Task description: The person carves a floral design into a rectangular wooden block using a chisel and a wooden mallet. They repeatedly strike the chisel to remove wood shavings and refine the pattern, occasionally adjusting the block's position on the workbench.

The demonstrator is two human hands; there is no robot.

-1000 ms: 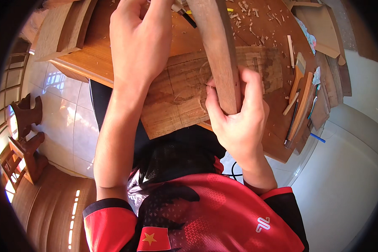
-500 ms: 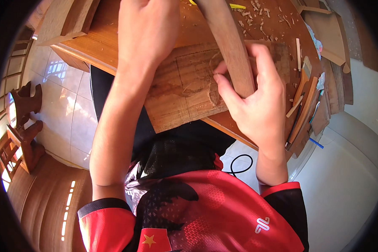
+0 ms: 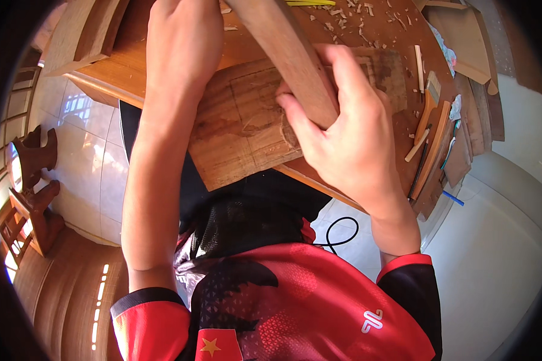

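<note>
My right hand (image 3: 352,132) is closed around the lower end of a long, slightly curved wooden piece (image 3: 292,63), thumb on one side and fingers on the other. This piece slants up to the left and runs out of the top edge. Beneath it lies a flat, rough wooden board (image 3: 229,132) with dark lines on it, its near corner jutting past the table edge. My left hand (image 3: 186,42) is at the top edge, left of the wooden piece. Its fingers are cut off there, so their grip is hidden.
Wood shavings (image 3: 367,24) litter the far side of the brown table (image 3: 126,72). A flat brush (image 3: 430,99) and several sticks lie on the right. A large wooden block (image 3: 84,36) stands at the far left. A yellow object (image 3: 310,2) lies at the top.
The wooden piece and my right hand have shifted left and slightly up, and the piece slants more. My left hand has moved left. The whole view has also shifted a little.
</note>
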